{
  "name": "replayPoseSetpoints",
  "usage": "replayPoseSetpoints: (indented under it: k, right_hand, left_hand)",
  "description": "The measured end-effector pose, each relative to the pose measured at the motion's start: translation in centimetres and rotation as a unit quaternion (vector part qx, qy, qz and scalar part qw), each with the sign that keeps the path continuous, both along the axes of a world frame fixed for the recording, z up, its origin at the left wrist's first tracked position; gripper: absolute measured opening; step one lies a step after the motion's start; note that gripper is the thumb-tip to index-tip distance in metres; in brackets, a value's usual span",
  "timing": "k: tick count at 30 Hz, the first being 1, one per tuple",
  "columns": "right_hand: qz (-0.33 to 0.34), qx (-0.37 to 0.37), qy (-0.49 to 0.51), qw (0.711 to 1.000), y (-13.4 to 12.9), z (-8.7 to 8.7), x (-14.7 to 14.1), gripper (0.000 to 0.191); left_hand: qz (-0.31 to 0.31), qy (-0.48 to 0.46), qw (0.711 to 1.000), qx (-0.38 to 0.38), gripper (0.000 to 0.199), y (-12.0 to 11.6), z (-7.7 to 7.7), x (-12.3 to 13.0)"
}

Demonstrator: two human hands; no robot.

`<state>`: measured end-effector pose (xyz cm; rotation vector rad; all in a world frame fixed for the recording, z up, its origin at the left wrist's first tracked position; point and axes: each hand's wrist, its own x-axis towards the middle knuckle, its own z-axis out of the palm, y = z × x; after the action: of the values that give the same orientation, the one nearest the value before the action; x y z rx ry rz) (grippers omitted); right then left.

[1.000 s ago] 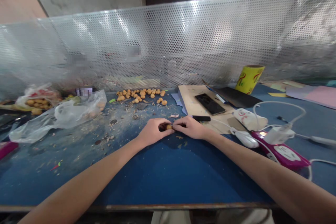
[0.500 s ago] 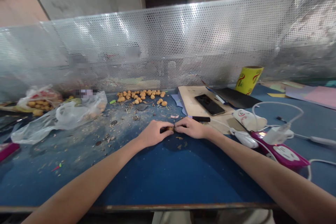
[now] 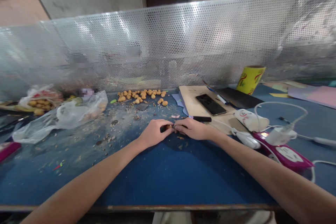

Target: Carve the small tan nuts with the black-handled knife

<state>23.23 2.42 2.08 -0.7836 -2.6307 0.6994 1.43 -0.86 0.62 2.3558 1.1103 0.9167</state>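
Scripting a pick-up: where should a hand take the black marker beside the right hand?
Take the black marker mid-barrel, from above, with the right hand: it lies flat along the edge of the tan board, so fingers can close across its narrow barrel.

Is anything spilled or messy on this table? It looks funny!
Yes! Little brown crumbs and shell-like bits are scattered across the blue work table, and small tan nut-like lumps lie loose in a pile, not in a bowl.
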Motion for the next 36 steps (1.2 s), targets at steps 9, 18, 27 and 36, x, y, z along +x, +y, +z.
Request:
replayPoseSetpoints:
  k: [9, 18, 27, 36]
  right_hand:
    - [-0.056, -0.016, 0.051, 0.997, -0.07, -0.29, 0.28, 0.019]
    - [-0.047, 0.068, 0.107, 0.991, -0.18, -0.07, 0.06, 0.023]
    - [-0.030, 0.071, 0.123, 0.989, 0.16, -0.75, -0.02, 0.023]
    - [-0.035, 0.089, 0.107, 0.990, 0.02, -0.69, -0.26, 0.022]
  left_hand:
    - [-0.010, -0.036, 0.998, -0.057, 0.027, 0.32, -0.12, -0.25]
    - [-0.026, -0.043, 0.994, -0.099, 0.033, 0.28, 0.29, -0.35]
    - [-0.041, -0.036, 0.990, -0.127, 0.033, 0.50, 0.21, -0.59]
    - [-0.026, -0.046, 0.988, -0.147, 0.044, 0.54, 0.09, -0.61]
